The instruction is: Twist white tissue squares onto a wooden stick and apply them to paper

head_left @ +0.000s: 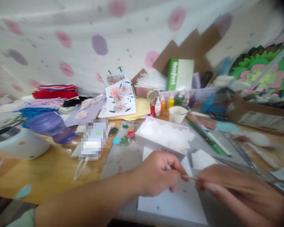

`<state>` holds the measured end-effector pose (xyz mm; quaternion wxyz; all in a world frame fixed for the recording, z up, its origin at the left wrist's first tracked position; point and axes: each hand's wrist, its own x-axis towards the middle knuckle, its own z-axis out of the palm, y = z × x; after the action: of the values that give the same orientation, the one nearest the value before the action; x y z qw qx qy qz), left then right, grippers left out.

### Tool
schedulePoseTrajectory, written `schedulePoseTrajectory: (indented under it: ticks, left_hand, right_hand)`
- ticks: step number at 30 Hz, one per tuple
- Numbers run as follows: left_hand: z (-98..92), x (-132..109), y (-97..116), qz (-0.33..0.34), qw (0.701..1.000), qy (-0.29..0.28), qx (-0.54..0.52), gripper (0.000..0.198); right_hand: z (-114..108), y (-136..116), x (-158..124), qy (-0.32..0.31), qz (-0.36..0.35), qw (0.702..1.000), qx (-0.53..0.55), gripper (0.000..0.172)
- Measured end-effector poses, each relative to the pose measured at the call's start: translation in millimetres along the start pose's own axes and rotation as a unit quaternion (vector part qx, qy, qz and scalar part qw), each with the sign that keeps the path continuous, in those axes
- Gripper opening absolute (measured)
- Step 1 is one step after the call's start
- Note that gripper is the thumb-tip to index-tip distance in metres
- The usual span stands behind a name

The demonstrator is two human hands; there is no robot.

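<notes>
My left hand (159,173) is closed over the white paper (172,205), its thumb and fingertips pinching one end of a thin stick (191,178). From the right, my right hand (229,186) grips the same stick, with a small gap between the two hands. Two tiny green specks mark the paper below them. Just beyond my left hand stands a white box (165,134) filled with fluffy white cotton. What the stick's tip touches is too blurred to tell.
Scissors (274,183) and brushes lie at the right. Behind the box are a white cup (177,114) and several paint bottles (170,101). A blurred-out phone (93,138), a purple container (47,124) and a white jar (21,142) are on the left.
</notes>
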<state>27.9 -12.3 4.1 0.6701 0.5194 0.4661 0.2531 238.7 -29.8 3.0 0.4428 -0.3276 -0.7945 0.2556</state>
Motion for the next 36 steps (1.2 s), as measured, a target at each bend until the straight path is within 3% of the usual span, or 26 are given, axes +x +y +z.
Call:
schedulePoseTrajectory:
  ticks: [2,4,8,13,17,21,24,28,36]
  left_hand:
    - [-2.2,-1.0,2.0,0.004,1.000,-0.011,0.000,0.012]
    - [-3.6,-1.6,2.9,0.005,1.000,-0.020,-0.018,0.015]
    - [-4.2,-2.5,1.9,0.013,0.996,-0.054,-0.064,0.016]
    - [-2.6,-3.3,2.0,0.009,0.995,-0.061,-0.073,0.010]
    - [-0.2,-3.5,5.3,0.005,1.000,-0.018,-0.020,0.008]
    - [0.2,-3.3,4.8,-0.006,1.000,0.019,0.022,0.009]
    - [-1.4,-2.1,1.3,-0.010,0.999,0.031,0.043,0.006]
    - [-1.9,-0.9,0.2,-0.009,0.995,0.053,0.084,0.004]
    - [0.2,-0.5,1.3,-0.020,0.991,0.062,0.118,0.006]
  right_hand:
    - [1.3,-8.7,8.9,0.029,0.057,0.998,0.003,0.023]
    - [2.3,-13.7,13.7,0.019,0.114,0.993,0.016,0.033]
    - [2.6,-14.1,6.1,0.050,0.190,0.980,0.024,0.033]
    - [6.0,-11.3,-8.6,0.062,0.229,0.971,0.039,0.034]
    - [8.1,-8.7,-4.7,0.055,0.231,0.969,0.064,0.033]
    - [4.0,-8.5,6.3,0.048,0.183,0.976,0.112,0.022]
    - [-1.6,-12.7,9.6,0.003,0.095,0.991,0.092,0.010]
    - [-5.5,-18.9,4.9,-0.063,0.001,0.998,0.005,0.017]
    - [-5.0,-25.6,0.1,-0.029,-0.106,0.988,-0.109,0.018]
